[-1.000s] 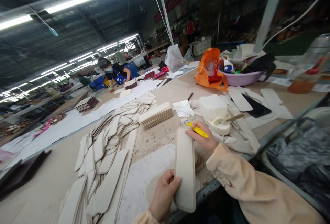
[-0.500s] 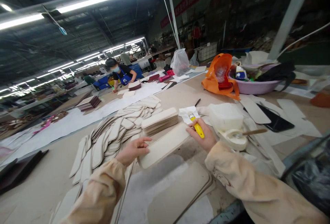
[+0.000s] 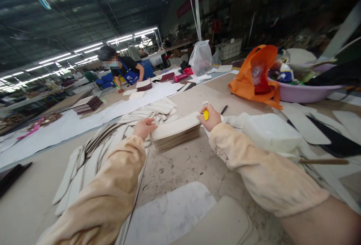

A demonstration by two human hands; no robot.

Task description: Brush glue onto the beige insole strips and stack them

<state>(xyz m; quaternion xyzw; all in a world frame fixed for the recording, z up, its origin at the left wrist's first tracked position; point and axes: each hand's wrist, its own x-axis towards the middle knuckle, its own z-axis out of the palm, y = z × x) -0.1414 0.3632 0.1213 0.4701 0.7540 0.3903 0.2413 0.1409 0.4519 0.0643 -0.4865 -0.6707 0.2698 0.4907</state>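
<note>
A neat stack of long cream pieces (image 3: 176, 136) stands on the worktable, between my two hands. My left hand (image 3: 144, 127) has its fingers closed on the left end of the top piece. At the stack's right end, my right hand (image 3: 211, 118) is wrapped round a yellow-handled tool (image 3: 206, 115), its fingertips touching the edge of the top piece. Loose curved cream strips (image 3: 105, 147) lie in an overlapping heap left of the stack. Nearer to me are wider flat cream pieces (image 3: 222, 224) and a pale translucent sheet (image 3: 172, 211).
An orange bag (image 3: 252, 76) and a purple basin (image 3: 307, 91) sit at the back right. A whitish block (image 3: 270, 132) and a wooden-handled brush (image 3: 323, 161) lie right of my hand. Across the table a co-worker (image 3: 126, 68) leans beside a dark-red stack (image 3: 143, 85).
Both hands have moved forward from nearer me to the stack, and the long piece they held now lies on top of it. The camera view has moved closer.
</note>
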